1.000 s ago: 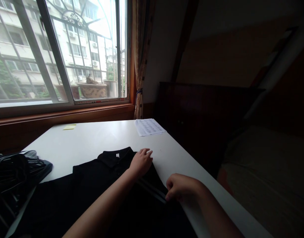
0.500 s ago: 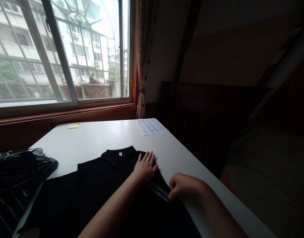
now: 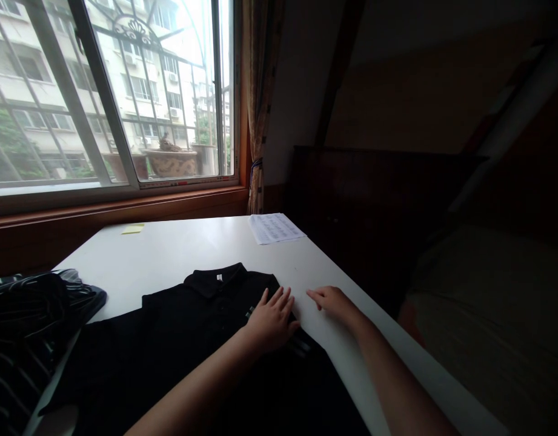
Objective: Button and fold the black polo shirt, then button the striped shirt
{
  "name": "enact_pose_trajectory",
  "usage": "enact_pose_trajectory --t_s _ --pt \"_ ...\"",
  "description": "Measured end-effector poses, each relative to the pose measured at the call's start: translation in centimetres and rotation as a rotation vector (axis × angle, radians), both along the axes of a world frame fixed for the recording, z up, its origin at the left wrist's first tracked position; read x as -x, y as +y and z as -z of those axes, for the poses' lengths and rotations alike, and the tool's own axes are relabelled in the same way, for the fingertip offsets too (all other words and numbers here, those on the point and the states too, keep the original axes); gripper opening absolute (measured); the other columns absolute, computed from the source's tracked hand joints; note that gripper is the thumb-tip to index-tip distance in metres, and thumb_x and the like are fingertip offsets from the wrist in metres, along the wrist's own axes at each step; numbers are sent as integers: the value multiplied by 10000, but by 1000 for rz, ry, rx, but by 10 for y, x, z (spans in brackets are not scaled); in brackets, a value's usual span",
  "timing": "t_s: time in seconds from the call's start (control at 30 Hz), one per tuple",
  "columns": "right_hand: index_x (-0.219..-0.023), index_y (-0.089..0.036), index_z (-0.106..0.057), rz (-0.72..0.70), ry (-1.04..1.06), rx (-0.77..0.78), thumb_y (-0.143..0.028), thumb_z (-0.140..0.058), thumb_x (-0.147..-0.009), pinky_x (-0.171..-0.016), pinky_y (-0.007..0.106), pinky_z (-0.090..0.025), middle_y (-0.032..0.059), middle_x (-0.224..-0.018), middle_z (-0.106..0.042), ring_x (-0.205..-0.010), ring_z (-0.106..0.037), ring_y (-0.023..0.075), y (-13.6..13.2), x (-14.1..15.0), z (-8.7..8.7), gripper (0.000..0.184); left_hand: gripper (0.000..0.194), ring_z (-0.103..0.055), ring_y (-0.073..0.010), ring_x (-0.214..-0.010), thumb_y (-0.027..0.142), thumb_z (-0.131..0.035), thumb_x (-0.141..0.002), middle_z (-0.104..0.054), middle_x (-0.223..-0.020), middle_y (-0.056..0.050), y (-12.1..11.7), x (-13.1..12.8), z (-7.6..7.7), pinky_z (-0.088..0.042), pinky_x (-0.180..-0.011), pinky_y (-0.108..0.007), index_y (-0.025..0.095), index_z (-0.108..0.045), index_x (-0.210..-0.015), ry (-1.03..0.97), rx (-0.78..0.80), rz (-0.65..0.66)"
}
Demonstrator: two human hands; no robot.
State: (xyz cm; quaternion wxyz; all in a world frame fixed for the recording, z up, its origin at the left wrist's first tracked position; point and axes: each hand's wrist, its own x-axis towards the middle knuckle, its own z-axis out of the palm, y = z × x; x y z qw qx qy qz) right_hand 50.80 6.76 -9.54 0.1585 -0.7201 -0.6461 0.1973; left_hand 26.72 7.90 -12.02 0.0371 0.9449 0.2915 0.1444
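Black collared shirt (image 3: 179, 321) under left hand (image 3: 270, 320), fingers spread. Right hand (image 3: 335, 304) has released shirt edge, index extended, others curled over smooth white table (image 3: 188, 242). Seemingly only left hand steadies shirt.

Window (image 3: 104, 91) at left, bright with daylight; patterned curtain (image 3: 257, 121) tied beside it; white table (image 3: 183, 242) in front; dark furniture (image 3: 374, 188) at right, in shadow.

From where I am standing, the left forearm (image 3: 197, 385) and right forearm (image 3: 382, 366) are showing bare, both tapering smoothly along their length. The left hand (image 3: 270, 324) is presenting slender fingers (image 3: 275, 298) with rounded tips; the right hand (image 3: 335, 304) is likewise appearing ungloved, finer detail blurring.
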Motion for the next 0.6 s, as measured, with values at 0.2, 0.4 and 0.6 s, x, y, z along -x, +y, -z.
enact_pose_trajectory --t_s 0.2,0.4,0.6 --pt "-609 -178 -621 33 -49 -33 -549 -402 -950 -626 261 -363 38 -602 -640 -607 -565 172 3 -3 9 549 713 -124 -286 -1505 621 -230 -999 -207 -1612 -112 -60 11 -16 -122 -1212 -548 182 -212 -1560 4 170 284" --pt "-635 -178 -643 44 -65 -47 -546 -422 -944 -633 259 -362 37 -623 -654 -623 -574 174 3 -5 12 530 716 -153 -279 -1499 635 -253 -993 -193 -1614 -97 -73 20 -26 -125 -1212 -546 213 -180 -1566 18 180 354" --pt "-634 -174 -637 41 -61 -52 -554 -429 -941 -637 254 -361 40 -633 -663 -625 -574 170 5 -7 14 531 685 -158 -272 -1499 642 -247 -991 -200 -1613 -79 -51 30 -19 -121 -1207 -565 251 -234 -1553 37 212 317"
